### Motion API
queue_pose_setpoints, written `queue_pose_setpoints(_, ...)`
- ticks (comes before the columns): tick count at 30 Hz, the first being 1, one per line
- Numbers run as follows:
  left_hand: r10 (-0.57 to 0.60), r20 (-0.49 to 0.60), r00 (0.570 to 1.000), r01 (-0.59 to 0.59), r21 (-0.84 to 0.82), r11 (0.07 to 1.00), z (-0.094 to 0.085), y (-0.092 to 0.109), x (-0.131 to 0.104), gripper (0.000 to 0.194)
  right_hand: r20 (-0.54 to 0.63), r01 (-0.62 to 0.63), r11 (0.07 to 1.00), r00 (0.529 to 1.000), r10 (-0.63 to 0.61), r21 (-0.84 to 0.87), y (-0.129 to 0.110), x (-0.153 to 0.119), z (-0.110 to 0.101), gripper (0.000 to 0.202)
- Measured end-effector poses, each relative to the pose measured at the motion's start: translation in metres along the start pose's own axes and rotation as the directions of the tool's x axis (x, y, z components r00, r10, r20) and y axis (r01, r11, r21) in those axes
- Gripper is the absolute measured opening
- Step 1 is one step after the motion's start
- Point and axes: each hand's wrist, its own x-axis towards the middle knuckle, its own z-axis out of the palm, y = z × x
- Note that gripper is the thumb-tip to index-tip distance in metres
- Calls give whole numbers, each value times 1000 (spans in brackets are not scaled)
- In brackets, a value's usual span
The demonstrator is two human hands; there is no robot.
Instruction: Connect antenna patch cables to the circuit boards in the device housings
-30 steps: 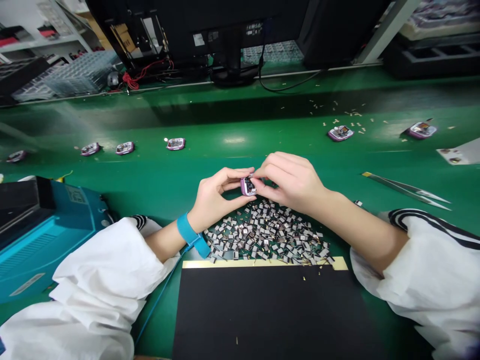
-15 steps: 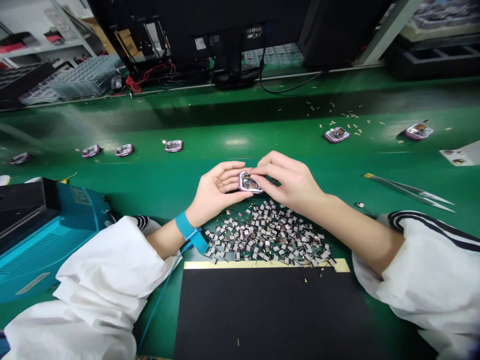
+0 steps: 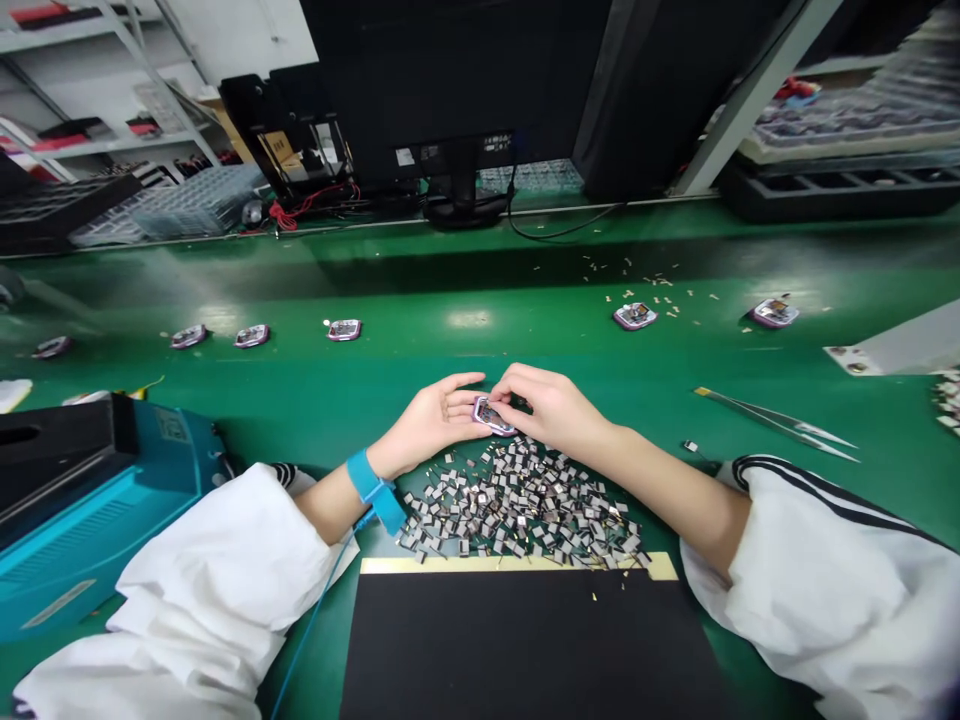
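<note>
My left hand holds a small purple-rimmed electronic device housing at its left side, thumb below and fingers above. Its open face shows a circuit board. My right hand reaches over the housing from the right, with thumb and forefinger pinched at its face; whatever may be between the fingertips is hidden. Just below both hands lies a heap of small grey rectangular parts with short leads. A blue wrist strap with a cord circles my left wrist.
Similar housings stand spaced along the green bench, including one on the right near scattered slips. Tweezers lie right, near a single grey part. A black mat is in front, a teal machine left, a monitor behind.
The camera view has tilted up and shifted slightly, so the bench appears lower. Both hands remain at the same housing, and my right fingers have moved a little over its face.
</note>
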Motion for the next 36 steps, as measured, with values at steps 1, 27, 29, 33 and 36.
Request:
queue_pose_setpoints(1, 0, 2, 1000, 0, 19, 1000, 0, 0, 0, 62, 17, 6, 999, 1000, -6, -37, 0, 0, 1, 7)
queue_pose_setpoints(27, 178, -110, 978, -144, 263, 954, -21, 1, 18, 46, -14, 74, 985, 997, -77, -154, 16, 1, -14, 22)
queue_pose_setpoints(29, 296, -204, 933, -186, 431, 883, -47, 2, 34, 48, -79, 3, 996, 997, -10, -87, 17, -11, -25, 27)
queue_pose_setpoints(33, 360, -294, 885, -152, 548, 822, -92, 6, 69, 56, 119, -65, 998, 991, 68, -27, 5, -56, -52, 59)
queue_pose_setpoints(36, 385, -341, 857, -95, 631, 770, -102, 11, 77, 66, 308, -178, 981, 931, 195, -83, -9, -92, -60, 93)
